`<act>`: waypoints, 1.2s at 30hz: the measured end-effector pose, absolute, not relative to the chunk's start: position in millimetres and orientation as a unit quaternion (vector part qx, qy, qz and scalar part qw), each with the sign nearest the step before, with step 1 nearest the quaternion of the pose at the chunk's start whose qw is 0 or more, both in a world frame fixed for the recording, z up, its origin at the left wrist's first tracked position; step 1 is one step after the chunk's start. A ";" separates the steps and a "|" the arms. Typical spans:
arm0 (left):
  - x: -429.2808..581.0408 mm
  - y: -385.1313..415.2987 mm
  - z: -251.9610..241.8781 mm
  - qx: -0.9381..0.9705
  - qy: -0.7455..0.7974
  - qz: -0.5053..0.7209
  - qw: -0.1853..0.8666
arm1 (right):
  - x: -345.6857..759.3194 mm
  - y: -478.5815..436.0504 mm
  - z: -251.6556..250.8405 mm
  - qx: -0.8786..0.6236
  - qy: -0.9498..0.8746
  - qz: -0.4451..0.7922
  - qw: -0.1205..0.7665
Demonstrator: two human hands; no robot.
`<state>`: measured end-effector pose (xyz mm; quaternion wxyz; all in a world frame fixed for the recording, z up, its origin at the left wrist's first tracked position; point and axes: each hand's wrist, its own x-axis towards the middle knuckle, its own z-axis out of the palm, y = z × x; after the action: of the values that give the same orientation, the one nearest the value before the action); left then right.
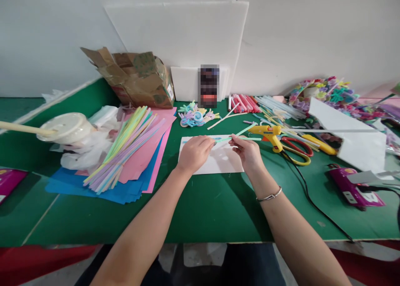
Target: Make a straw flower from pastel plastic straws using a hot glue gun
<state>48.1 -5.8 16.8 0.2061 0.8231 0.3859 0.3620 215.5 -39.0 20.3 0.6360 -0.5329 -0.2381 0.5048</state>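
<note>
Both hands are together above a white sheet (215, 163) on the green table. My left hand (196, 152) is closed on thin blue and green pipe cleaners near the sheet's upper middle. Fingers pinched, my right hand (245, 150) holds the green pipe cleaners (251, 138), whose ends stick out to the right, one of them slanting upward. A yellow glue gun (267, 132) lies just right of my right hand. Behind the sheet sits a pile of pastel twisted pieces (196, 116).
Pastel pipe cleaners (125, 148) lie on pink and blue sheets at left, beside a white tub (67, 128). A cardboard box (140, 78) and a phone (208, 86) stand behind. Scissors (298, 150), a black cord and a purple power strip (354, 186) are at right.
</note>
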 end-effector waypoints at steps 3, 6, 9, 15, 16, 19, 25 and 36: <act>49.9 -4.3 16.2 0.787 0.406 0.396 0.241 | 213.9 -40.6 22.7 -0.518 -0.259 0.503 0.641; 51.6 -2.0 19.1 0.710 0.419 0.426 0.372 | 211.3 -42.0 25.1 -0.518 -0.278 0.490 0.643; 52.1 1.3 22.5 0.602 0.415 0.410 0.546 | 209.4 -42.6 26.7 -0.523 -0.293 0.474 0.645; 51.3 7.2 19.7 0.422 0.416 0.366 0.718 | 208.5 -42.5 24.8 -0.529 -0.327 0.444 0.645; 51.1 7.5 18.8 0.408 0.417 0.369 0.723 | 208.4 -42.6 24.2 -0.527 -0.334 0.442 0.645; 51.1 7.5 16.8 0.432 0.413 0.371 0.711 | 208.7 -42.5 23.4 -0.523 -0.337 0.442 0.646; 53.3 5.4 7.8 0.683 0.426 0.405 0.434 | 214.2 -39.6 23.7 -0.542 -0.275 0.441 0.661; 47.6 0.6 7.8 0.842 0.294 0.447 -0.077 | 216.0 -38.7 20.0 -0.534 -0.235 0.491 0.647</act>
<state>47.6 0.6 7.8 -0.0766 0.8416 0.2937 0.4467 216.0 -38.7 20.0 0.6468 -0.5336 -0.2354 0.4914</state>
